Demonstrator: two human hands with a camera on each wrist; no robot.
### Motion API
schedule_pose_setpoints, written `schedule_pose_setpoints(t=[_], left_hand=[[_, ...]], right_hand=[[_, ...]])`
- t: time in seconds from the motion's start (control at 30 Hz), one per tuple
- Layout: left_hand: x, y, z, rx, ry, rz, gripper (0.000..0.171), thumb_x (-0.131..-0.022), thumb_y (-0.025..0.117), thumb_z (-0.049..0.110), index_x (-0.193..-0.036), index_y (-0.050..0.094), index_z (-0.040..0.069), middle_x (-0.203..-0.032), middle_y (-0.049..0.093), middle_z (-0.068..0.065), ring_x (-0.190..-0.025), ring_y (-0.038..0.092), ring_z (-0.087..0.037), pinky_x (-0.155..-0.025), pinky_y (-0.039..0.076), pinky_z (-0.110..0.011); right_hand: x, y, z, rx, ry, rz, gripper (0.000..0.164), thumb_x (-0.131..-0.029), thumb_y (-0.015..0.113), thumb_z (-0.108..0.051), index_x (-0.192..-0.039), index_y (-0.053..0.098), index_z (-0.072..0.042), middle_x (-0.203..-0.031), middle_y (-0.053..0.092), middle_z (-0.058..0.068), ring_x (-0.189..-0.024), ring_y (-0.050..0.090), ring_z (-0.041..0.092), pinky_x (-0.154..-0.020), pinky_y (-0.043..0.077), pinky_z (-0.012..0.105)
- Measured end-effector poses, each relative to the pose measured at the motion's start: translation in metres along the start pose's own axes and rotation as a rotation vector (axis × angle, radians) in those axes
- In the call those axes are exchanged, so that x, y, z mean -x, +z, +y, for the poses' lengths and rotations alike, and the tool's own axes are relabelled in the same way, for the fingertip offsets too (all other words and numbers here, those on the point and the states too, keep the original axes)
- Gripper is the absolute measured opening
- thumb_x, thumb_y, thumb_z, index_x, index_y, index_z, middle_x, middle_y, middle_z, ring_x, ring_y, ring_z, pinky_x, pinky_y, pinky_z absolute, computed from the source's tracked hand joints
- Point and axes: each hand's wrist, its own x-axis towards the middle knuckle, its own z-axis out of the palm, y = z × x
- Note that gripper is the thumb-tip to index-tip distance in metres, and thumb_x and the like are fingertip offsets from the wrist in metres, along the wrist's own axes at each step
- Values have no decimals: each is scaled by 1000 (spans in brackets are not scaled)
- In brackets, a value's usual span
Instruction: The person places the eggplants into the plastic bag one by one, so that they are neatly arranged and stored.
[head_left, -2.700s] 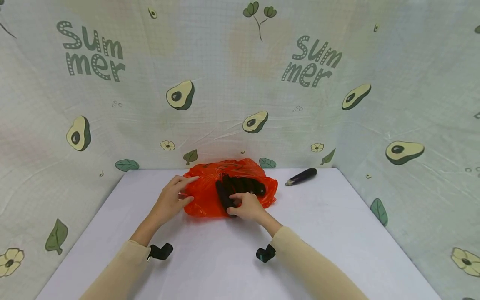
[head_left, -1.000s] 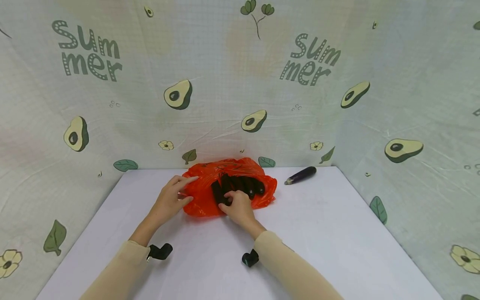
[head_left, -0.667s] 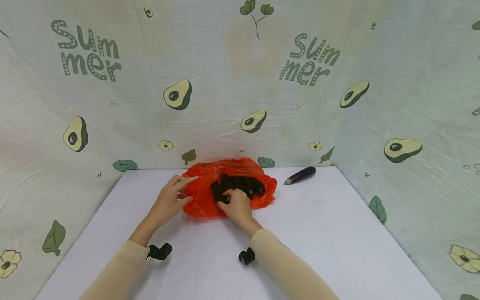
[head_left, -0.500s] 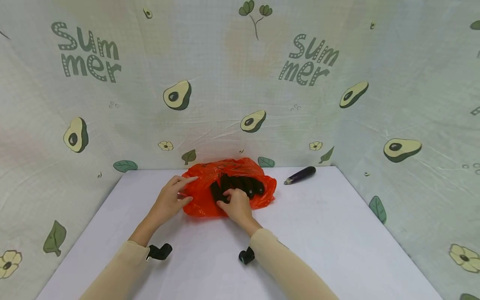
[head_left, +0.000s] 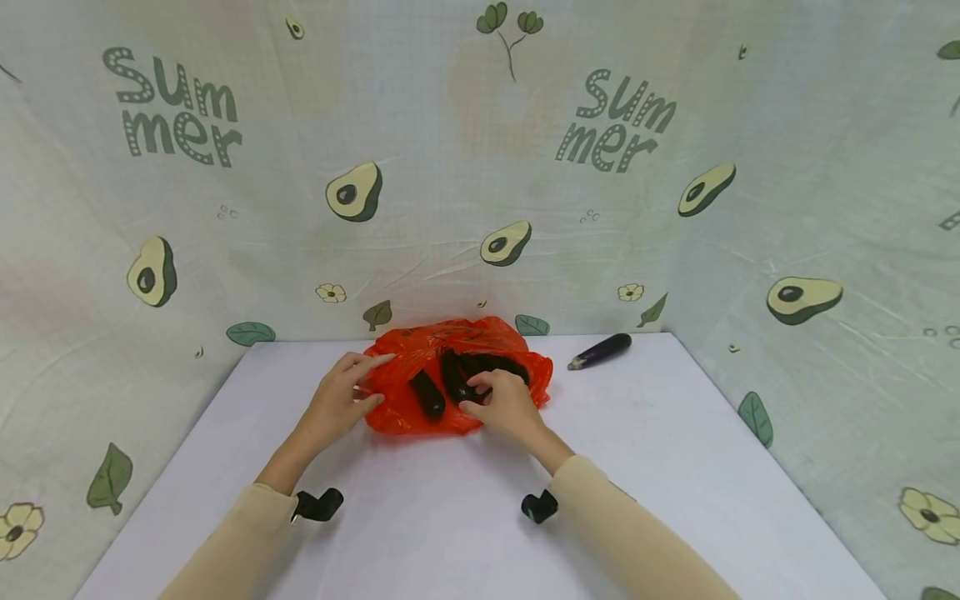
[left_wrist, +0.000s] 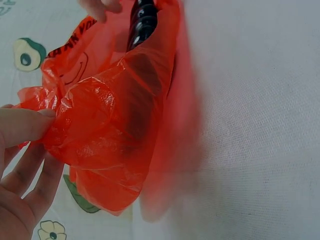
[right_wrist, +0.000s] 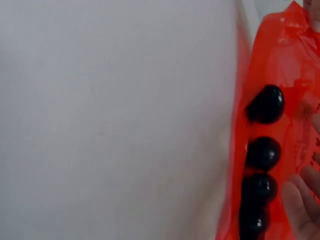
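A red plastic bag (head_left: 397,400) lies on its side at the back of the table, its mouth facing the person. My left hand (head_left: 345,398) pinches the bag's left edge between thumb and fingers, seen closely in the left wrist view (left_wrist: 27,170). Inside are several dark eggplants; one eggplant (head_left: 428,395) lies apart on the left. Beside it, another eggplant (head_left: 456,377) sits at the fingertips of my right hand (head_left: 506,404). In the right wrist view, the right hand's fingers (right_wrist: 295,205) are loosely bent and spread over the row of eggplants (right_wrist: 262,152), grasping none.
One more eggplant (head_left: 602,352) lies on the white table (head_left: 420,517) to the right of the bag, near the back. A printed cloth (head_left: 442,125) with avocados hangs behind and along both sides. Each wrist carries a small black camera (head_left: 319,504).
My right hand set an eggplant down on the left inside the bag, let go and moved right to the other eggplants. The left hand stayed at the bag's edge.
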Motion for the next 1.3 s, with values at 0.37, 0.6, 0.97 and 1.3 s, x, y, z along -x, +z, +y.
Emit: schedule_pose_setpoints(t=[0.37, 0.6, 0.97, 1.3], left_hand=[[0, 3, -3, 6, 9, 4, 72, -88, 82, -7, -151, 61, 19, -127, 58, -8, -112, 66, -29, -89, 65, -44], [-1, 4, -2, 9, 15, -2, 72, -88, 82, -8, -151, 60, 19, -128, 58, -9, -112, 66, -29, -90, 65, -43], [-1, 2, -2, 8, 12, 2, 72, -88, 81, -9, -151, 60, 17, -128, 58, -9, -113, 65, -30, -90, 64, -45], [-3, 0, 0, 1, -2, 2, 71, -88, 82, -8, -151, 61, 19, -128, 58, -8, -113, 65, -28, -90, 65, -44]], right_hand=[[3, -93, 58, 132, -65, -12, 44, -91, 86, -23, -130, 74, -7, -121, 74, 13, -104, 69, 31, -86, 63, 41], [0, -140, 103, 193, -22, -16, 52, -91, 86, -24, -138, 69, -9, -134, 69, 15, -113, 68, 35, -98, 60, 51], [-14, -177, 156, 308, -18, -67, 68, -92, 85, -22, -151, 56, -4, -153, 54, 24, -143, 47, 47, -116, 40, 68], [-20, -184, 197, 322, -27, -82, 72, -90, 85, -16, -151, 53, 2, -155, 46, 31, -143, 42, 52, -117, 35, 71]])
